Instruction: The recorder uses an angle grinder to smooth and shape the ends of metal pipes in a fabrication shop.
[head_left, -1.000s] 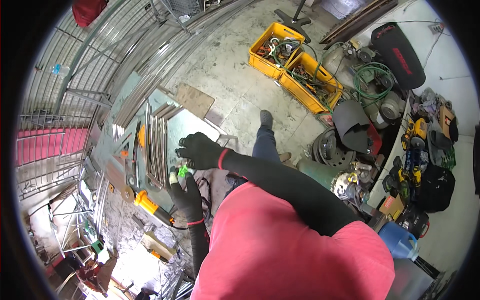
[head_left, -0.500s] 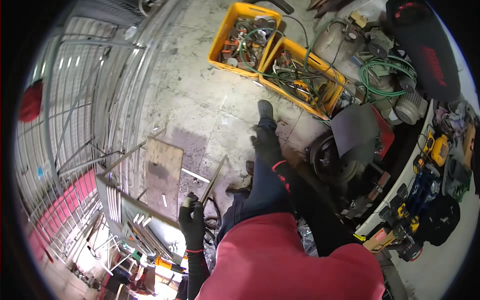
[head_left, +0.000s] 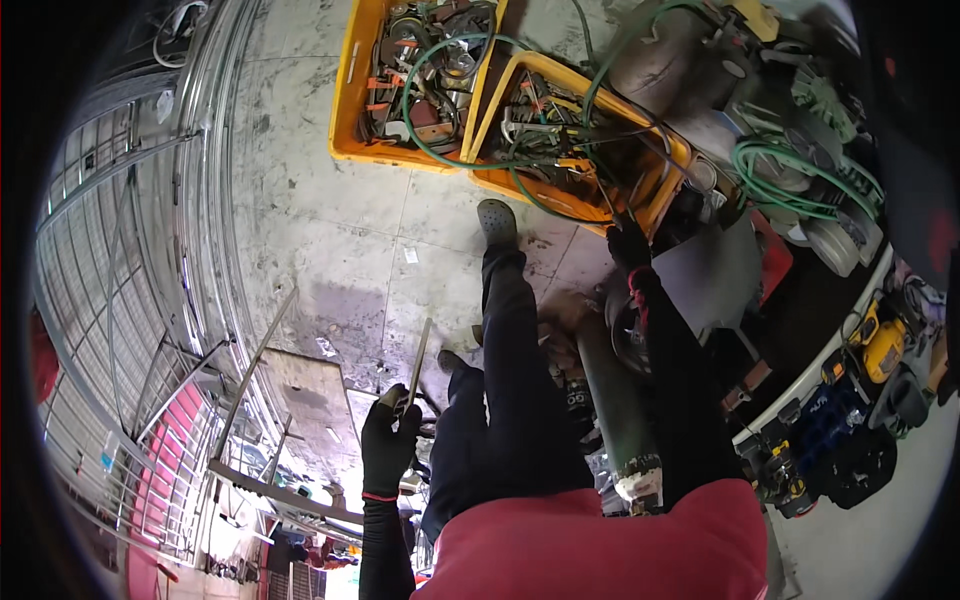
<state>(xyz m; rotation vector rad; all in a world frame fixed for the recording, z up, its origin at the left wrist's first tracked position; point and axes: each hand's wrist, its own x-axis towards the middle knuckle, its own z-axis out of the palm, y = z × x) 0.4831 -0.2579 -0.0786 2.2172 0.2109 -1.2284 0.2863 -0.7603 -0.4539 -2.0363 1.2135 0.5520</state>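
My left hand (head_left: 390, 435), in a dark glove with a red cuff edge, is closed around a thin, narrow metal bar (head_left: 420, 362) that points up and away from me. My right hand (head_left: 628, 245), gloved the same way, reaches to the near right edge of a yellow crate (head_left: 505, 90) full of mixed tools. Its fingertips are small and dark against the crate, so I cannot make out whether they grip anything. Clamps and other hand tools (head_left: 575, 165) lie in this crate, with a green hose (head_left: 420, 75) draped across it.
A second yellow crate (head_left: 345, 110) of metal parts stands to the left. A grey gas cylinder (head_left: 612, 400) is beside my right leg. A grey sheet (head_left: 705, 280) leans below my right arm's far side. Long metal profiles (head_left: 205, 200) and a wooden board (head_left: 305, 400) lie left; power tools (head_left: 880, 328) lie right.
My right hand has moved from over my leg out to the right-hand crate. My view has shifted forward, and the crates appear nearer. The left hand still holds the metal bar.
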